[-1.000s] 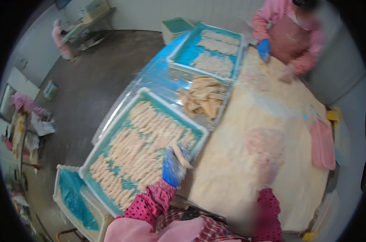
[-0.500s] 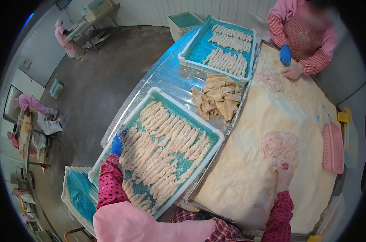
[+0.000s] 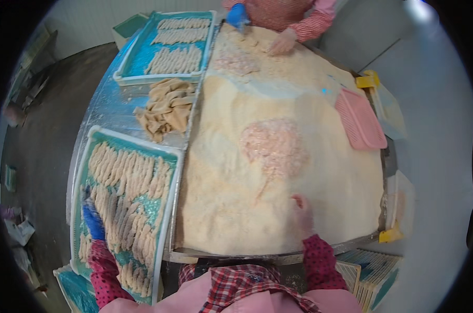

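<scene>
My left hand [image 3: 94,219], in a blue glove, is closed on the left side of the white-and-teal tray [image 3: 169,198] that holds rows of pale coated strips [image 3: 127,167]. My right hand [image 3: 301,211], in a pale glove, has curled fingers low over the bed of pale powder [image 3: 220,208]; what they hold, if anything, is hidden. Just above it lies a heap of raw pink pieces [image 3: 273,146] in the powder.
Beyond are another tray of strips [image 3: 121,76], crumpled beige cloths [image 3: 163,109] and a co-worker [image 3: 273,11] with hands over another pink heap [image 3: 236,62]. Right are a pink basket [image 3: 359,120] and yellow-handled clear containers [image 3: 390,109]. Crates [image 3: 369,276] stand below.
My view has swung right toward the powder. My left hand moved from among the strips to the tray's left side. My right hand has drawn back from the pink heap.
</scene>
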A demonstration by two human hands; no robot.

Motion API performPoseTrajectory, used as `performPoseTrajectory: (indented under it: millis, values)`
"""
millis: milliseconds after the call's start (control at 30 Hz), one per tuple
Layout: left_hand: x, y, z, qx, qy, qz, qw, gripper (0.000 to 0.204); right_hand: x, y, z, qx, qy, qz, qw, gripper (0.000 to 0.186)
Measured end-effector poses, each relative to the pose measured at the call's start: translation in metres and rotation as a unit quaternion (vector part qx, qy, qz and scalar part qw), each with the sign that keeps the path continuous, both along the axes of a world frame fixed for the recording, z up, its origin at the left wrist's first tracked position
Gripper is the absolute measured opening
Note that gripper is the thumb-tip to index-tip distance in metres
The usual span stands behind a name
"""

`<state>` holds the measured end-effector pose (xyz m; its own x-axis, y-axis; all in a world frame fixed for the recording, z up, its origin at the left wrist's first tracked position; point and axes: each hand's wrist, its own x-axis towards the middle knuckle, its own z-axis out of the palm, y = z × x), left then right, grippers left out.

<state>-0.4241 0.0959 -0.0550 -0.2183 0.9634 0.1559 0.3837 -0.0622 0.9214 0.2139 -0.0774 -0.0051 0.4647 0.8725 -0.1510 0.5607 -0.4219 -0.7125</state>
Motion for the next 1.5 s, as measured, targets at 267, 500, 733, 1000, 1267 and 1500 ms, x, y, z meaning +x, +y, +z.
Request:
performPoseTrajectory:
  millis: [267, 500, 733, 1000, 1267, 1500]
  values:
    - [0.382, -0.051, 0.066, -0.081, -0.098, -0.243, 0.962, 0.029, -0.047, 0.059, 0.022, 0.097, -0.155, 0.049, 0.982, 0.022]
    - [0.463, -0.096, 0.011, 0.079, 0.108, -0.380, 0.915, 0.019, 0.005, 0.077, 0.023, 0.050, -0.267, 0.123, 0.955, 0.014]
    - [0.365, -0.102, 0.047, 0.007, 0.194, -0.423, 0.885, 0.014, 0.007, 0.008, 0.050, -0.019, -0.188, 0.232, 0.954, 0.040]
    - [0.412, -0.086, 0.054, -0.061, 0.364, -0.410, 0.834, 0.059, -0.034, 0.059, 0.041, -0.013, -0.247, 0.404, 0.881, 0.058]
    - [0.424, -0.079, 0.055, 0.036, 0.223, -0.425, 0.877, 0.050, -0.008, 0.013, 0.032, 0.094, -0.224, 0.207, 0.948, 0.034]
    - [0.447, -0.095, 0.045, -0.386, -0.539, -0.299, 0.686, 0.038, -0.031, 0.021, 0.038, 0.219, -0.080, -0.021, 0.972, 0.032]
